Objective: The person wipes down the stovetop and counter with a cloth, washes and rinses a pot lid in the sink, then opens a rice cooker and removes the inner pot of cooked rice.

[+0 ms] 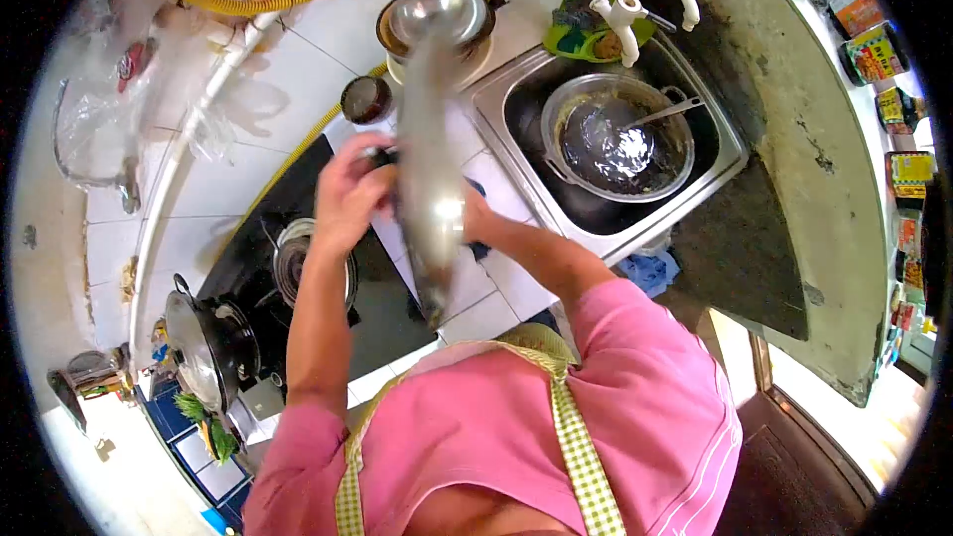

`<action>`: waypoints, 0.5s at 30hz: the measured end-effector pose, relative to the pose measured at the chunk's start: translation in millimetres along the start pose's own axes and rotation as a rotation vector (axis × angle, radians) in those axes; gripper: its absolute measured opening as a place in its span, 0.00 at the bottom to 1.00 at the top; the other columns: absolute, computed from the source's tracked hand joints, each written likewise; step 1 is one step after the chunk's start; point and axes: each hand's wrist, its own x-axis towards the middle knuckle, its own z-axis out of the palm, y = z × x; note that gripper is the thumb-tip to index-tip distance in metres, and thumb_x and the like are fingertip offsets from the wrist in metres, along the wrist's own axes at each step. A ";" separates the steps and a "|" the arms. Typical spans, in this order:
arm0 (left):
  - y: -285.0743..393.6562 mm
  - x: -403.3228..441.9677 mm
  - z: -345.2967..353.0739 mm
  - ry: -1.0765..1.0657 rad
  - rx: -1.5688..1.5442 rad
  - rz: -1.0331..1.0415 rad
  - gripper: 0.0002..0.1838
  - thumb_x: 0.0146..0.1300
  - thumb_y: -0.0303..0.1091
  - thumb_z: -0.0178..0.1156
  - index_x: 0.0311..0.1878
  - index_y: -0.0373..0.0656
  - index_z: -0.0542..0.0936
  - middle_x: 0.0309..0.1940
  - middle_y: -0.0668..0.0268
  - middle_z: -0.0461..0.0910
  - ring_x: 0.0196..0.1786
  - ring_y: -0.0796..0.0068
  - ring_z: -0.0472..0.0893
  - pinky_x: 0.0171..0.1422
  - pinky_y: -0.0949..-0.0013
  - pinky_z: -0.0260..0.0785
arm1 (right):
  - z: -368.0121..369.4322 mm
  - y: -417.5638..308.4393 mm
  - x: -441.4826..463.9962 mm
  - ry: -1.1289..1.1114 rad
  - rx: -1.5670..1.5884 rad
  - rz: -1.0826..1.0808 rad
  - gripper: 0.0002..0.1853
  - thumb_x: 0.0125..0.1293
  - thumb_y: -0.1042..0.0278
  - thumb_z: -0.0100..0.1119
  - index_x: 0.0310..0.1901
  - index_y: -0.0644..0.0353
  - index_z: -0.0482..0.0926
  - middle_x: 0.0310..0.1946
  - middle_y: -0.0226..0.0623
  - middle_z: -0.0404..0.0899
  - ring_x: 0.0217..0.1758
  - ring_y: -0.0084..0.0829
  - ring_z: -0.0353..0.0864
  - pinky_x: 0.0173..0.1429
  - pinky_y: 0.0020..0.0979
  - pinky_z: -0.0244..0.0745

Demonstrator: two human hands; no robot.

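A silvery pot lid (429, 169), smeared by motion, stands on edge in front of me above the tiled counter. My left hand (349, 197) is on its left side, with the fingers closed round a dark knob or handle (381, 155). On the other side, my right hand (476, 215) is close against the metal, its fingers hidden behind the lid. Small dark blue patches, possibly a cloth (479, 246), show beside that hand, but I cannot make them out clearly.
Right of the lid, a sink (524, 201) holds a large pot (556, 129) with dark liquid and a utensil. Taps (623, 25) rise behind it. Metal bowls (437, 10) stand at the back. Left are a gas stove (387, 313) and a black wok (213, 347).
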 end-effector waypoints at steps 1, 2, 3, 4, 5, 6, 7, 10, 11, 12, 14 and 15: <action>-4.1 -7.1 -13.3 0.105 -0.015 0.104 0.15 0.54 0.28 0.53 0.47 0.41 0.70 0.27 0.67 0.72 0.24 0.81 0.70 0.26 0.79 0.62 | -22.3 -4.9 20.3 -0.064 -0.291 0.016 0.23 0.58 0.50 0.46 0.54 0.49 0.69 0.59 0.35 0.62 0.65 0.36 0.54 0.67 0.46 0.43; -8.3 -14.2 -26.6 0.211 -0.019 0.211 0.16 0.56 0.30 0.54 0.49 0.40 0.70 0.34 0.67 0.74 0.31 0.79 0.73 0.32 0.80 0.65 | -19.7 10.5 42.8 -0.044 -0.293 0.021 0.24 0.57 0.50 0.46 0.52 0.53 0.70 0.59 0.38 0.62 0.65 0.37 0.53 0.67 0.46 0.41; -12.3 -21.4 -39.9 0.317 -0.012 0.314 0.18 0.57 0.33 0.55 0.51 0.39 0.70 0.40 0.67 0.75 0.38 0.78 0.76 0.38 0.80 0.69 | -21.1 26.5 59.9 -0.064 -0.365 0.056 0.25 0.57 0.51 0.45 0.54 0.56 0.69 0.61 0.37 0.59 0.66 0.37 0.50 0.67 0.45 0.41; -15.4 -29.4 -52.5 0.406 -0.026 0.366 0.18 0.57 0.33 0.55 0.51 0.39 0.70 0.40 0.67 0.75 0.38 0.78 0.76 0.38 0.80 0.69 | -22.7 39.7 77.9 -0.083 -0.433 0.094 0.26 0.57 0.53 0.44 0.56 0.58 0.67 0.63 0.37 0.56 0.68 0.38 0.47 0.67 0.44 0.40; -14.4 -35.6 -60.8 0.460 -0.041 0.372 0.18 0.57 0.33 0.55 0.51 0.39 0.70 0.40 0.67 0.75 0.38 0.78 0.76 0.38 0.80 0.69 | -29.5 50.7 93.1 -0.146 -0.505 0.182 0.28 0.58 0.53 0.43 0.57 0.62 0.65 0.64 0.39 0.54 0.68 0.39 0.47 0.68 0.44 0.40; -15.2 -43.5 -67.8 0.492 -0.070 0.327 0.18 0.57 0.33 0.55 0.51 0.39 0.70 0.40 0.67 0.75 0.38 0.78 0.76 0.38 0.80 0.69 | -36.9 60.4 100.7 -0.222 -0.571 0.270 0.29 0.59 0.54 0.42 0.58 0.65 0.63 0.65 0.41 0.52 0.68 0.40 0.47 0.68 0.44 0.39; -15.2 -48.3 -73.4 0.520 -0.090 0.298 0.18 0.57 0.33 0.55 0.51 0.39 0.70 0.40 0.67 0.75 0.38 0.78 0.76 0.38 0.80 0.69 | -45.9 71.6 103.1 -0.263 -0.788 0.248 0.30 0.60 0.55 0.42 0.59 0.68 0.60 0.64 0.45 0.52 0.67 0.42 0.50 0.68 0.43 0.40; -20.6 -53.0 -82.2 0.556 -0.136 0.226 0.18 0.57 0.33 0.55 0.51 0.39 0.70 0.40 0.67 0.75 0.38 0.78 0.76 0.39 0.80 0.69 | -67.5 84.9 82.3 -0.141 -0.730 0.305 0.29 0.60 0.56 0.40 0.60 0.68 0.59 0.63 0.46 0.53 0.67 0.43 0.50 0.68 0.43 0.38; -22.5 -51.0 -83.0 0.554 -0.150 0.210 0.18 0.57 0.33 0.55 0.51 0.39 0.70 0.40 0.67 0.75 0.38 0.78 0.76 0.39 0.80 0.69 | -67.4 87.1 75.9 -0.101 -0.704 0.342 0.29 0.61 0.57 0.38 0.59 0.69 0.59 0.63 0.48 0.53 0.67 0.43 0.48 0.68 0.42 0.37; -24.2 -48.8 -82.9 0.552 -0.158 0.199 0.18 0.57 0.33 0.55 0.51 0.39 0.70 0.40 0.67 0.75 0.38 0.78 0.76 0.39 0.80 0.69 | -69.6 90.0 71.0 -0.105 -0.711 0.341 0.29 0.61 0.57 0.38 0.59 0.69 0.59 0.63 0.48 0.53 0.67 0.43 0.48 0.68 0.42 0.37; -28.3 -43.7 -81.3 0.541 -0.178 0.182 0.18 0.58 0.33 0.55 0.51 0.39 0.70 0.41 0.67 0.75 0.38 0.78 0.76 0.39 0.80 0.69 | -78.8 91.3 61.4 -0.085 -0.660 0.475 0.29 0.61 0.58 0.37 0.60 0.68 0.58 0.62 0.48 0.54 0.68 0.42 0.47 0.68 0.43 0.37; -28.9 -39.9 -81.1 0.533 -0.187 0.176 0.19 0.58 0.33 0.55 0.52 0.39 0.70 0.41 0.67 0.75 0.38 0.78 0.76 0.39 0.80 0.69 | -79.1 91.5 57.4 -0.007 -0.640 0.499 0.26 0.61 0.59 0.36 0.57 0.69 0.62 0.61 0.48 0.56 0.67 0.42 0.49 0.67 0.44 0.40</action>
